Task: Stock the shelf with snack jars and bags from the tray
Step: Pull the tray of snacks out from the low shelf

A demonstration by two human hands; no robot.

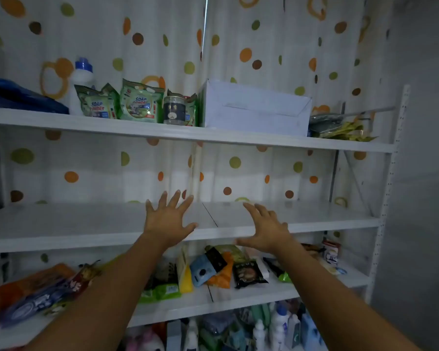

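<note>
Left hand (166, 221) and right hand (266, 229), fingers spread wide, hold nothing. Beneath them colourful snack bags (213, 269) lie on a lower white shelf (251, 295); further in, both reach over the white middle shelf board (74, 224). No tray is visible, so stocking there seems barely begun.

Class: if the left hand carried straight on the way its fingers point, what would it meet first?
The way over the middle shelf looks free ahead of the left hand, so probably the dotted curtain behind it, though depth is unclear.
</note>
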